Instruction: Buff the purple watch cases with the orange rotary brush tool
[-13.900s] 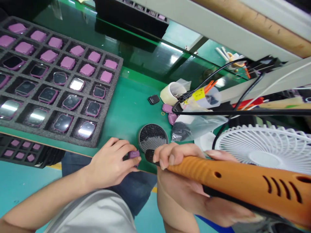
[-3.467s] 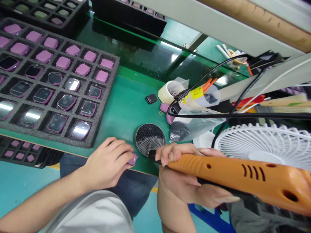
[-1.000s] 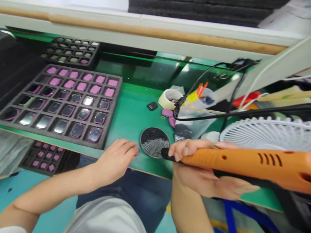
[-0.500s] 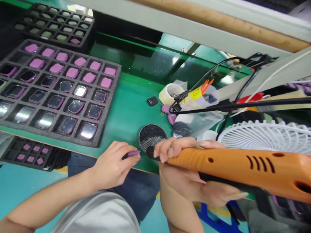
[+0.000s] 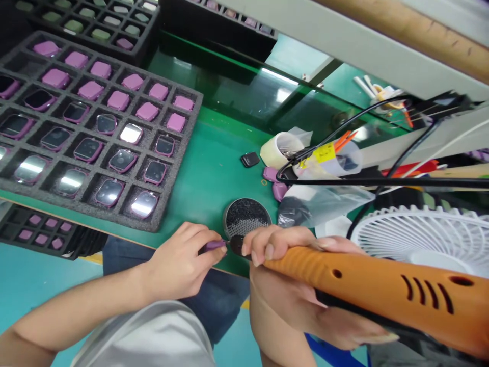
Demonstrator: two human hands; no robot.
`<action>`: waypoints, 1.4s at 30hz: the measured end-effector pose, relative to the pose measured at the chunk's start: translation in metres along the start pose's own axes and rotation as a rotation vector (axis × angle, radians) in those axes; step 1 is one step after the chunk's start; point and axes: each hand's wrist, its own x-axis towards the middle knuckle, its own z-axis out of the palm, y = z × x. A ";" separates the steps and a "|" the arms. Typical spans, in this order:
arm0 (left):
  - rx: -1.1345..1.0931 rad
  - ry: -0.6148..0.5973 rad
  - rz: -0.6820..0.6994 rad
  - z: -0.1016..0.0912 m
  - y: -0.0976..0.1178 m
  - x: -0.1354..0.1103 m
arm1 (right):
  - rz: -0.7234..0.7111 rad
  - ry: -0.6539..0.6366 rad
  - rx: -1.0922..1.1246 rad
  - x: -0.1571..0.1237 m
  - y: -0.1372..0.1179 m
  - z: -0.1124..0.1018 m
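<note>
Between the thumb and fingers of my left hand (image 5: 183, 262) is a small purple watch case (image 5: 214, 245), turned edge-on and mostly covered by the fingers. My right hand (image 5: 282, 290) wraps round an orange electric screwdriver (image 5: 367, 280) held level. Its black nose points left, and the thin bit meets or almost meets the end of the watch case; contact cannot be made out. Just behind the two hands stands a round tin (image 5: 246, 210) of small dark and silvery parts, probably screws. To the left, a grey foam tray (image 5: 179, 158) carries purple watches in its compartments.
Behind the tin lie a black watch piece (image 5: 250, 159), purple pieces (image 5: 280, 190) and a clear plastic bag (image 5: 324, 201). A tape roll (image 5: 273, 150) and a plastic cup (image 5: 349, 158) stand farther back. Black cables (image 5: 382, 182) cross above a white fan (image 5: 416, 234) on the right.
The screwdriver's nose and the watch case have come together, closing the gap between them. The camera view has shifted slightly. Both hands keep their holds.
</note>
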 end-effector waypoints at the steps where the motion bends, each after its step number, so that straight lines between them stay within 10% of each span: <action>1: 0.001 -0.002 -0.004 0.000 0.000 0.000 | 0.000 0.004 0.001 0.000 0.000 0.000; 32: 0.022 0.040 -0.026 0.006 0.004 -0.001 | 0.025 -0.209 0.002 0.001 0.006 -0.001; 42: 0.049 -0.076 -0.001 -0.001 0.004 -0.003 | -0.131 0.096 -0.093 0.020 0.006 -0.016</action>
